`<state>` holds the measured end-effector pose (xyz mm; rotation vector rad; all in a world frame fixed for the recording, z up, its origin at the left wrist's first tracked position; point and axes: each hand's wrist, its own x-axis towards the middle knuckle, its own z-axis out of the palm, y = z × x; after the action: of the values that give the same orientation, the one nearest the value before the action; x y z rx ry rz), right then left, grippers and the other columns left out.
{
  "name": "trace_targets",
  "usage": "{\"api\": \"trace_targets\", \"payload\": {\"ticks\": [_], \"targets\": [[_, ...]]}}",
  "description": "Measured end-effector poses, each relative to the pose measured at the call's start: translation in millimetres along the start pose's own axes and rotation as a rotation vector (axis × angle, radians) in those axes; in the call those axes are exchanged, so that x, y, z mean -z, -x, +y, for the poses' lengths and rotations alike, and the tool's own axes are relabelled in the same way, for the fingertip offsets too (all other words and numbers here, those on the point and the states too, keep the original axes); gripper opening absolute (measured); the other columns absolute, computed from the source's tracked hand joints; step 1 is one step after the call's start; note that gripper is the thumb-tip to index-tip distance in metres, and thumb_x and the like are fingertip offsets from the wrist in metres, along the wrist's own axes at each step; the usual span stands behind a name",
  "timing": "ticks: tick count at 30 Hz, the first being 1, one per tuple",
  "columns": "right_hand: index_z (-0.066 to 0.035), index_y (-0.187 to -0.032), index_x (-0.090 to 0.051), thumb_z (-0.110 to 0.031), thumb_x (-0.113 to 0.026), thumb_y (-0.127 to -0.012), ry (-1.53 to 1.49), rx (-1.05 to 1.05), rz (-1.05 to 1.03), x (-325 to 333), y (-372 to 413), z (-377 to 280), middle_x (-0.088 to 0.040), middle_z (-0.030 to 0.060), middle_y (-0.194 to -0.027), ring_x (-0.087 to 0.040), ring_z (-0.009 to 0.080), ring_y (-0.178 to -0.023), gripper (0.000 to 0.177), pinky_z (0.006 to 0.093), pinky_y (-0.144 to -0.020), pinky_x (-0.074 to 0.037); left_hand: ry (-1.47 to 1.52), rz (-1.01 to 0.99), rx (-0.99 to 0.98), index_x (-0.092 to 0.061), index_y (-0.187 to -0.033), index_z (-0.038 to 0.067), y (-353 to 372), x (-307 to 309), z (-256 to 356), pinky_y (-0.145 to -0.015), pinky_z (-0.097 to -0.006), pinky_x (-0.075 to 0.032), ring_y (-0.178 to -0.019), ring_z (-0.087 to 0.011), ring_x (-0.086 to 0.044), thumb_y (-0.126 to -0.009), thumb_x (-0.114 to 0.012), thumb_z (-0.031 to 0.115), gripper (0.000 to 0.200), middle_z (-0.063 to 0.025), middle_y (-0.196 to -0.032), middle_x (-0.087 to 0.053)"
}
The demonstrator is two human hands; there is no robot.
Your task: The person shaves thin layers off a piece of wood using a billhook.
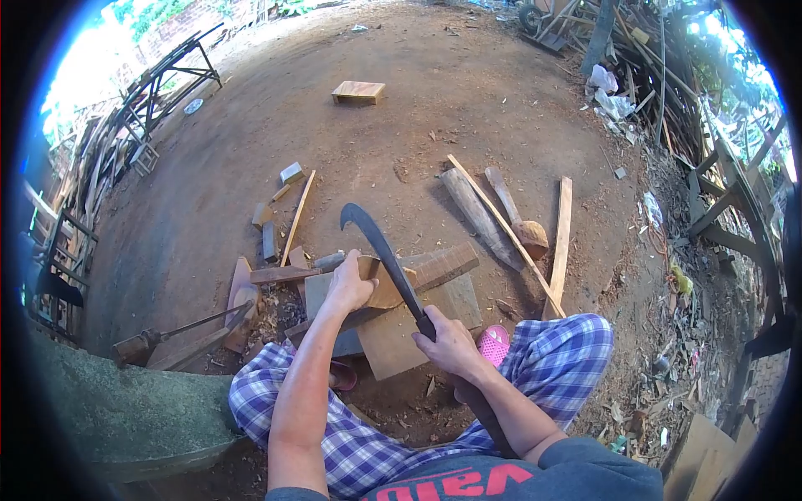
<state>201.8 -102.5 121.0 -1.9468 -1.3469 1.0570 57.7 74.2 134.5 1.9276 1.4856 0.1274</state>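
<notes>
My right hand is wrapped round the dark handle of a billhook, whose long blade rises up and left to a hooked tip. My left hand grips the upper left end of a wooden piece, just left of the blade. In this view the blade crosses in front of that piece. Beneath lies a thick wooden beam, set across flat boards on the ground between my knees.
Right of the boards lie a wooden mallet, a weathered plank and thin strips. Small blocks are scattered to the left, near a long-bladed tool. A low wooden stool stands farther off. Scrap wood lines both sides.
</notes>
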Motion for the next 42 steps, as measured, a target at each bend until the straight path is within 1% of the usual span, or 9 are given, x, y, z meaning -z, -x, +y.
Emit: {"api": "trace_targets", "payload": {"ticks": [3, 11, 16, 18, 20, 22, 29, 32, 42], "targets": [[-0.006, -0.110, -0.049, -0.027, -0.066, -0.086, 0.008, 0.049, 0.046, 1, 3, -1, -0.064, 0.0223, -0.079, -0.064, 0.0438, -0.077, 0.036, 0.0486, -0.068, -0.048, -0.014, 0.021, -0.010, -0.041, -0.136, 0.001, 2, -1, 2, -0.102, -0.0433, -0.043, -0.122, -0.0395, -0.053, -0.079, -0.075, 0.017, 0.068, -0.0263, -0.127, -0.057], [-0.007, -0.112, -0.049, -0.028, -0.065, -0.086, 0.087, -0.040, 0.064, 7, 3, 0, -0.066, 0.0237, -0.084, -0.065, 0.0445, -0.082, 0.037, 0.0508, -0.072, -0.049, -0.039, 0.049, -0.022, -0.043, -0.134, 0.002, 3, -3, 6, -0.099, -0.0443, -0.046, -0.119, -0.0410, -0.055, -0.079, -0.075, 0.016, 0.065, -0.0280, -0.125, -0.057], [-0.007, -0.113, -0.049, -0.029, -0.065, -0.086, 0.108, -0.021, 0.065, 5, 1, 5, -0.066, 0.0245, -0.087, -0.065, 0.0452, -0.084, 0.038, 0.0514, -0.073, -0.049, -0.002, -0.003, -0.066, -0.046, -0.123, 0.002, 2, -2, 6, -0.097, -0.0464, -0.046, -0.115, -0.0426, -0.056, -0.078, -0.074, 0.013, 0.054, -0.0283, -0.116, -0.061], [-0.009, -0.114, -0.049, -0.028, -0.063, -0.086, 0.065, -0.012, 0.073, 12, 9, -3, -0.066, 0.0268, -0.086, -0.063, 0.0474, -0.086, 0.037, 0.0556, -0.076, -0.048, -0.018, 0.054, -0.078, -0.047, -0.122, 0.002, 5, -5, 6, -0.096, -0.0466, -0.046, -0.114, -0.0427, -0.056, -0.078, -0.074, 0.013, 0.053, -0.0280, -0.115, -0.061], [-0.009, -0.114, -0.049, -0.028, -0.062, -0.086, 0.024, 0.006, 0.077, 21, 16, -13, -0.066, 0.0266, -0.086, -0.063, 0.0474, -0.086, 0.037, 0.0557, -0.076, -0.048, -0.033, 0.112, -0.089, -0.047, -0.120, 0.002, 4, -7, 4, -0.095, -0.0468, -0.046, -0.114, -0.0428, -0.057, -0.078, -0.074, 0.013, 0.052, -0.0276, -0.114, -0.061], [-0.009, -0.115, -0.049, -0.028, -0.062, -0.086, -0.019, 0.032, 0.090, 22, 17, -16, -0.066, 0.0265, -0.086, -0.063, 0.0474, -0.086, 0.037, 0.0559, -0.076, -0.048, -0.035, 0.036, -0.070, -0.047, -0.121, 0.005, 0, -6, 3, -0.096, -0.0460, -0.045, -0.116, -0.0424, -0.056, -0.079, -0.074, 0.016, 0.051, -0.0270, -0.118, -0.060], [-0.009, -0.116, -0.048, -0.027, -0.063, -0.085, 0.130, -0.027, 0.060, 1, -1, 2, -0.066, 0.0255, -0.086, -0.064, 0.0465, -0.086, 0.038, 0.0539, -0.076, -0.048, -0.025, 0.089, -0.084, -0.047, -0.118, 0.004, 6, -5, 6, -0.093, -0.0476, -0.046, -0.111, -0.0443, -0.057, -0.077, -0.074, 0.011, 0.049, -0.0270, -0.111, -0.062], [-0.010, -0.116, -0.049, -0.027, -0.060, -0.086, 0.092, -0.036, 0.037, 5, 0, 2, -0.066, 0.0272, -0.088, -0.064, 0.0472, -0.087, 0.037, 0.0550, -0.077, -0.048, -0.039, 0.019, -0.073, -0.043, -0.124, 0.006, 7, -4, 8, -0.096, -0.0470, -0.045, -0.115, -0.0443, -0.055, -0.078, -0.074, 0.016, 0.056, -0.0275, -0.118, -0.060], [-0.009, -0.116, -0.050, -0.028, -0.062, -0.085, 0.032, -0.024, 0.028, 5, -1, 8, -0.066, 0.0277, -0.090, -0.064, 0.0468, -0.089, 0.039, 0.0533, -0.078, -0.049, -0.032, 0.021, -0.126, -0.047, -0.114, 0.004, 5, -1, 9, -0.091, -0.0460, -0.046, -0.112, -0.0416, -0.058, -0.078, -0.074, 0.012, 0.045, -0.0260, -0.112, -0.062]]}}
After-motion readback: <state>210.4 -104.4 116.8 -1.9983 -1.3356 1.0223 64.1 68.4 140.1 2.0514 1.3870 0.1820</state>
